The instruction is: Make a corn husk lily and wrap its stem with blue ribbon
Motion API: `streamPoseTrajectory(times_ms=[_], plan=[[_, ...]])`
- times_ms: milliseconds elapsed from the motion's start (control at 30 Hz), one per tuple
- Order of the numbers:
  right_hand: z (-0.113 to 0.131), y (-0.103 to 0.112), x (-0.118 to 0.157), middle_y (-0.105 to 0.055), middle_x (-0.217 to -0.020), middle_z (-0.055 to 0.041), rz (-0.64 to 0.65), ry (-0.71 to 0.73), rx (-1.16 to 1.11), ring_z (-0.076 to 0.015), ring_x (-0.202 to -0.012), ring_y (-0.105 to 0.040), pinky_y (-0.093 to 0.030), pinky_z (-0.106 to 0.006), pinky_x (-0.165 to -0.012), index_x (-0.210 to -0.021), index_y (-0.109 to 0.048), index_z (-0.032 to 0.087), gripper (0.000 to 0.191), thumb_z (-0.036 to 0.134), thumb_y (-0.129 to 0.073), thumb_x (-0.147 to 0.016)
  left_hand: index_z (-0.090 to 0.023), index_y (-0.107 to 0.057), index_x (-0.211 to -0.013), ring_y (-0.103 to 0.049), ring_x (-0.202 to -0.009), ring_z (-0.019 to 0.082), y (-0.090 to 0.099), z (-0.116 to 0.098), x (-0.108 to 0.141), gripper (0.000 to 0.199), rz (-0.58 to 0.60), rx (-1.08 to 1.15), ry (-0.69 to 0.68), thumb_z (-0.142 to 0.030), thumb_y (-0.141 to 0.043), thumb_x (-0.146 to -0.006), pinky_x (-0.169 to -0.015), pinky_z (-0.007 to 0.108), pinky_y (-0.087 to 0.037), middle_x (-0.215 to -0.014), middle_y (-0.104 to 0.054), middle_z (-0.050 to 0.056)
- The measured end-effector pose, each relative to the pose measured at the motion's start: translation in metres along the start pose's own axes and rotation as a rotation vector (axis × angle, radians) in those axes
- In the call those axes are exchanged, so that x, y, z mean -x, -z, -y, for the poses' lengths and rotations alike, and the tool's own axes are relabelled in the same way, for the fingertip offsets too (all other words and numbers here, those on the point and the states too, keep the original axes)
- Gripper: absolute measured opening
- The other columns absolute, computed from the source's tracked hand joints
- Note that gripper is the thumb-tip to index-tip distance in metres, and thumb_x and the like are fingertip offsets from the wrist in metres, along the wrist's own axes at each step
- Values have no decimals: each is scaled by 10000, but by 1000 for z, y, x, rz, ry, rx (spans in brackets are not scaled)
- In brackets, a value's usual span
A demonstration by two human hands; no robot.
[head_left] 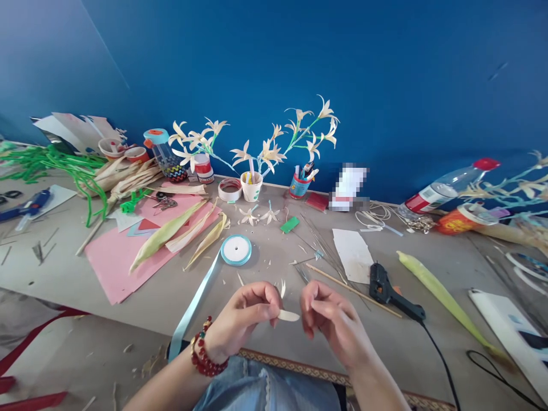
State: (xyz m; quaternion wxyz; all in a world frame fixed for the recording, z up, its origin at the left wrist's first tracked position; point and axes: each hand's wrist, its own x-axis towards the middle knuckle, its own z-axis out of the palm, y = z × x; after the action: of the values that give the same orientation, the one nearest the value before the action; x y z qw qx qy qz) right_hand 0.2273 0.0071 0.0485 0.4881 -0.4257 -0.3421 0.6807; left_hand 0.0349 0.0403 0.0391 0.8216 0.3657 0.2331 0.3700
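Note:
Between the thumb and fingers of my left hand [252,308] is a small pale petal-shaped piece of husk [289,315], its rounded tip pointing right. My right hand [327,317] hovers just to the right, apart from the piece, with thumb and forefinger pinched; whatever they hold, if anything, is hidden. Behind my hands lie a spool of light blue ribbon [236,250], its tail running to the table edge, and two loose pale husk flowers [249,215]. Finished flowers on wire stems stand in a white cup [251,187].
On the right lie a black glue gun [389,291], a thin wooden stick [353,290], white paper [351,254] and a green husk [440,297]. At left are pink sheets [113,262], dried husks [166,234] and green wires [72,165]. A plastic bottle [445,191] leans by the blue wall.

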Motion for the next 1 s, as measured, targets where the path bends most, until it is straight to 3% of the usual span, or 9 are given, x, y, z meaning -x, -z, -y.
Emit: streamPoseTrajectory(times_ms=[133, 333, 467, 700, 867, 1000], plan=[[4, -11, 3, -574, -602, 13, 71, -4, 174, -116, -530, -512, -475, -230, -512, -719, -621, 162, 161, 301, -647, -796, -131, -646, -729, -487, -650, 130, 0, 1, -1, 130, -4, -37, 3, -226, -702, -796, -681, 260, -354, -664, -564, 17], [5, -23, 2, -543, -534, 37, 30, 6, 219, -94, -477, -467, -442, -210, -468, -644, -561, 175, 160, 256, -635, -760, -125, -648, -772, -498, -677, 141, -5, -2, 2, 136, 23, -116, 13, -256, -677, -792, -694, 263, -373, -700, -583, 25], [0, -21, 3, -530, -517, 45, 29, 24, 176, -88, -461, -466, -452, -198, -449, -642, -566, 174, 171, 240, -659, -769, -133, -621, -728, -468, -627, 122, -9, -2, -1, 116, 1, -120, 37, -220, -696, -748, -649, 244, -347, -645, -566, 5], [-9, -11, 3, -500, -509, 69, 36, 83, -142, -57, -366, -418, -416, -172, -365, -667, -571, 184, 193, 238, -715, -784, -157, -571, -657, -449, -603, 135, -5, 0, -6, 132, 26, 213, -7, -232, -617, -754, -676, 277, -380, -589, -509, 5], [-7, -9, 1, -554, -551, 36, 36, 66, -3, -86, -440, -494, -463, -195, -420, -671, -589, 175, 234, 303, -741, -794, -119, -657, -762, -496, -667, 144, -8, -3, -4, 187, 18, 5, 12, -298, -708, -779, -698, 272, -375, -681, -579, 30], [-4, -4, 2, -564, -547, 29, 31, 42, 99, -97, -471, -505, -463, -206, -465, -696, -599, 174, 257, 362, -722, -821, -139, -641, -717, -482, -643, 126, -7, -1, -4, 176, -39, -5, 19, -264, -748, -779, -676, 251, -358, -648, -569, 5]])
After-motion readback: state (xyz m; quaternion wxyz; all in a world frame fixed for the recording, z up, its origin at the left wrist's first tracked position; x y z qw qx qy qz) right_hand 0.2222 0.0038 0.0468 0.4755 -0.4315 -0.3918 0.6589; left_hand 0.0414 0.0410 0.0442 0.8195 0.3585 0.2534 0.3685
